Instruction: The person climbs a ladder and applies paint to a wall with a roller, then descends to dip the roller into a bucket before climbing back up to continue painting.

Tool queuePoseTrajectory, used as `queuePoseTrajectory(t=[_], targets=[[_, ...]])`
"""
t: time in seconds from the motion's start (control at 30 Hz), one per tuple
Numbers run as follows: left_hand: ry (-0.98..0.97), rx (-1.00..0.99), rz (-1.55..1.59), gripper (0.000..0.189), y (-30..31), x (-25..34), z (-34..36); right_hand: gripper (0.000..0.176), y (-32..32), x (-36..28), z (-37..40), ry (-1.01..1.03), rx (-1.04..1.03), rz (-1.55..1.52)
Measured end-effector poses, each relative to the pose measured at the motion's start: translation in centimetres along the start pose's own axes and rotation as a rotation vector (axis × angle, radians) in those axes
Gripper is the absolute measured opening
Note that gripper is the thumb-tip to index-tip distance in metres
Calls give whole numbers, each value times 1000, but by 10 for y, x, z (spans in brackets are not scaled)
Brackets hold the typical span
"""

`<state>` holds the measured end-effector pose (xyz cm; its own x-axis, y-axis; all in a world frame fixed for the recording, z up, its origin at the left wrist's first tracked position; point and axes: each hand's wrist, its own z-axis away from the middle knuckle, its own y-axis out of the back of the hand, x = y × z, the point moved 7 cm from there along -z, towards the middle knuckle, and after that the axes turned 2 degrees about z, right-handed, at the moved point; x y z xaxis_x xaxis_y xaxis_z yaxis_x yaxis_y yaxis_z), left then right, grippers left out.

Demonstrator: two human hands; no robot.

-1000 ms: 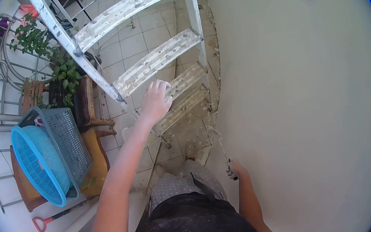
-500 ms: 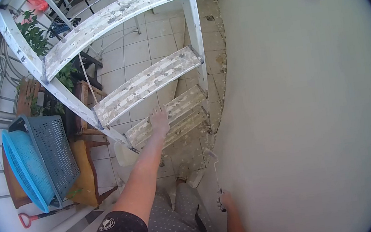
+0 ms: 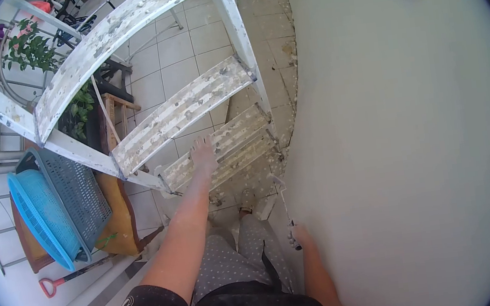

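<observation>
A paint-spattered stepladder (image 3: pixel 182 115) stands in front of me, its broad steps blotched with dried paint. My left hand (image 3: pixel 203 153) is stretched forward, fingers out, and overlaps one of the lower steps (image 3: pixel 233 131) in this view. Pale dust or paint coats that hand and forearm. Low on the right, close beside the plain wall (image 3: pixel 402 134), my right hand (image 3: pixel 301 236) is closed round the handle of a paint roller (image 3: pixel 284 200). The roller's thin wire frame points away from me, with its small head at the far end.
Left of the ladder, a blue plastic basket (image 3: pixel 41 214) and a grey one (image 3: pixel 82 197) rest on wooden furniture (image 3: pixel 119 214). A red-handled tool (image 3: pixel 48 287) lies below them. Green plants (image 3: pixel 30 51) and metal railings stand farther back. Debris dots the tiled floor (image 3: pixel 197 39) along the wall.
My view has shifted, and the ladder's upper steps now sit farther left and larger. The left hand stays over the lower steps; the right hand still holds the roller, slightly higher in view.
</observation>
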<state>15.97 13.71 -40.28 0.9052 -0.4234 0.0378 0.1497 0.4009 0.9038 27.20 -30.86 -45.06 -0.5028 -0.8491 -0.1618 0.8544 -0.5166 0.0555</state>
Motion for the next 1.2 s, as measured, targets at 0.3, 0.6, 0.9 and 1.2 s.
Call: queuePoseTrajectory(t=[0.3, 0.6, 0.9, 1.2], targets=[[14, -76, -8, 85, -2, -3, 4, 1, 34, -56, -23, -54, 38, -47], [9, -82, -38, 83, -8, -2, 5, 8, 54, -126, -22, 31, 65, -52], [27, -169, -85, 79, -5, 0, -1, 15, 47, -181, 6, 77, -90, -300], [55, -186, -97, 81, -17, -5, -6, 29, 41, -222, 21, 189, -101, -203]])
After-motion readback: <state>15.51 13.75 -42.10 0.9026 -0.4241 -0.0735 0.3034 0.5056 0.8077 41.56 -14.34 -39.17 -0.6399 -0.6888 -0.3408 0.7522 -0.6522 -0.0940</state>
